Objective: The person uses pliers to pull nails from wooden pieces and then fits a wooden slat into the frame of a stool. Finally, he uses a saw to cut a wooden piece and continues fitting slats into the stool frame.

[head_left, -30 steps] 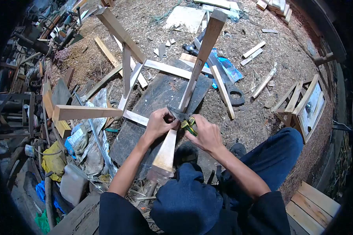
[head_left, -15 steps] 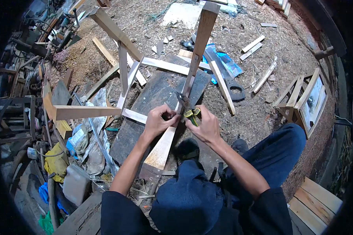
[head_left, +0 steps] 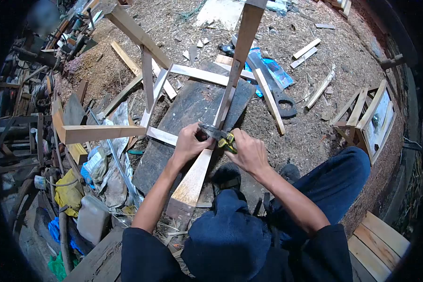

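My right hand (head_left: 250,152) is closed around the yellow-and-black handles of a pair of pliers (head_left: 227,140). Their metal jaws point left across a joint of a wooden frame (head_left: 192,183), close to my left fingertips. My left hand (head_left: 188,143) is curled at that same joint, thumb and forefinger pinched together. Whatever sits between those fingers is too small or hidden to make out. The frame has splayed legs and pale crossbars, and it rests over a dark, worn board (head_left: 188,108).
A handsaw (head_left: 284,105) lies beyond the frame, beside a blue plastic packet (head_left: 279,75) and a loose wooden strip (head_left: 269,101). A slatted wooden piece (head_left: 366,117) stands at right. On the left are a plastic jug (head_left: 91,218) and cluttered scraps. Wood shavings cover the ground.
The pliers have swung left and down, so their jaws now lie across the joint beside my left fingers. My right hand has turned slightly with them; the left stays at the joint.
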Tool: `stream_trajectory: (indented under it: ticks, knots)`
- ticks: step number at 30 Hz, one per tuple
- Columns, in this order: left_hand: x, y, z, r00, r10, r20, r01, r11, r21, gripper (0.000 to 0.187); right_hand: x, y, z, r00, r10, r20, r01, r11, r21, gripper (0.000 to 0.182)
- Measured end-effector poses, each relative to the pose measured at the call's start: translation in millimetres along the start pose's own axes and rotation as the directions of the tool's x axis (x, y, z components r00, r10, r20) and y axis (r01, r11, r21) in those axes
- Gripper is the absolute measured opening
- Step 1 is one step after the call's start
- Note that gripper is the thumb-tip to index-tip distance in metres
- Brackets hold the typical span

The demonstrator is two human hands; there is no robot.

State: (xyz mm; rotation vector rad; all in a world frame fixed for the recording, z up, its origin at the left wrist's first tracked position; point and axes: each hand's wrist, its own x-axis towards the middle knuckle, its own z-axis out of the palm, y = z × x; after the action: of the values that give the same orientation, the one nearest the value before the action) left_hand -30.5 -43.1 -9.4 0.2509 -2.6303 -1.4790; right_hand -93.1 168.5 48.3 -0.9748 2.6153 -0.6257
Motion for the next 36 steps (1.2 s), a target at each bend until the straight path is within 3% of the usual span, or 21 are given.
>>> stream_trajectory:
  ticks: [1, 3, 5, 7, 9, 11, 13, 14, 15, 17, 19, 21, 25, 26, 27, 29, 32, 36]
  knots:
    - [0.9, 10.7, -4.1, 0.998, -0.053, 0.028, 0.053, 0.999, 0.001, 0.021, 0.3, 1.0, -2.1, 1.0, -0.001, 0.002, 0.001, 1.0, -0.001, 0.046]
    - [-1.9, 11.9, -4.8, 0.991, -0.115, 0.064, 0.115, 0.993, 0.004, 0.021, -2.3, 1.2, -4.3, 0.963, -0.159, -0.217, 0.187, 0.976, 0.115, 0.052]
    - [0.1, 0.4, -0.7, 0.997, 0.08, -0.002, -0.08, 0.992, -0.096, 0.02, -4.5, 5.7, 2.7, 0.955, -0.184, -0.233, 0.218, 0.968, 0.128, 0.049]
    - [-0.7, 2.0, 1.2, 0.997, 0.068, -0.026, -0.071, 0.987, -0.141, 0.02, -2.6, 2.1, -0.6, 0.944, -0.211, -0.254, 0.251, 0.959, 0.135, 0.046]
    - [-2.8, 5.1, -1.7, 0.999, -0.043, 0.014, 0.043, 0.998, 0.042, 0.021, 2.8, -3.3, -2.6, 0.998, 0.058, 0.013, -0.057, 0.998, -0.019, 0.045]
    - [-3.5, 7.0, -0.6, 0.996, -0.088, -0.009, 0.087, 0.996, -0.02, 0.023, 0.9, -1.2, -5.3, 0.999, -0.005, -0.036, 0.006, 1.0, 0.026, 0.045]
    - [1.1, 2.0, -1.0, 1.0, 0.007, 0.03, -0.005, 0.998, -0.057, 0.025, -3.0, -3.4, -11.0, 0.943, -0.178, -0.282, 0.229, 0.961, 0.158, 0.046]
    - [0.0, 2.7, 2.7, 0.999, 0.047, -0.015, -0.049, 0.982, -0.184, 0.025, -5.2, -1.9, -10.9, 0.925, -0.216, -0.313, 0.277, 0.947, 0.164, 0.045]
    - [-1.3, 2.1, 2.1, 0.999, 0.046, -0.016, -0.049, 0.982, -0.183, 0.025, -3.9, -0.5, -7.2, 0.925, -0.218, -0.312, 0.278, 0.946, 0.164, 0.045]
    - [-1.2, 2.3, 0.7, 0.999, -0.034, 0.005, 0.034, 0.999, -0.003, 0.025, 1.0, 6.1, 1.8, 1.0, 0.024, 0.012, -0.024, 0.999, -0.041, 0.043]
    - [1.8, 0.2, -0.6, 1.0, 0.006, 0.003, -0.006, 1.0, 0.022, 0.025, 1.2, 6.5, -2.2, 0.999, 0.038, 0.019, -0.038, 0.999, -0.028, 0.044]
    - [-1.9, -1.8, -1.0, 0.994, -0.084, 0.068, 0.089, 0.994, -0.064, 0.024, -3.2, 5.1, -5.3, 0.986, -0.106, -0.128, 0.116, 0.991, 0.072, 0.045]
    - [-1.8, 5.1, 5.2, 1.0, -0.002, -0.029, -0.004, 0.974, -0.228, 0.022, -6.3, 3.4, -6.2, 0.94, -0.205, -0.274, 0.251, 0.957, 0.148, 0.044]
    - [-1.6, 6.0, -2.1, 0.999, -0.044, 0.029, 0.044, 0.999, -0.022, 0.021, -4.0, 8.0, 0.4, 0.99, -0.095, -0.109, 0.103, 0.992, 0.068, 0.044]
    - [-1.4, 4.0, -3.1, 0.999, -0.037, 0.027, 0.037, 0.999, -0.023, 0.021, -0.9, 7.8, -1.3, 0.998, 0.038, 0.045, -0.036, 0.999, -0.038, 0.044]
    - [-0.2, -1.2, -1.4, 0.998, -0.026, 0.049, 0.027, 0.999, -0.019, 0.02, -3.6, 9.5, -6.8, 0.999, 0.02, 0.035, -0.019, 0.999, -0.042, 0.042]
    - [-0.7, 5.2, -3.0, 0.996, -0.066, 0.054, 0.068, 0.996, -0.053, 0.019, -10.5, -3.0, -22.2, 0.974, -0.119, -0.194, 0.142, 0.984, 0.106, 0.046]
    - [-1.3, 10.2, -0.7, 0.999, -0.04, 0.008, 0.04, 0.993, -0.107, 0.02, -6.3, -1.5, -25.9, 0.93, -0.038, -0.366, 0.125, 0.968, 0.217, 0.041]
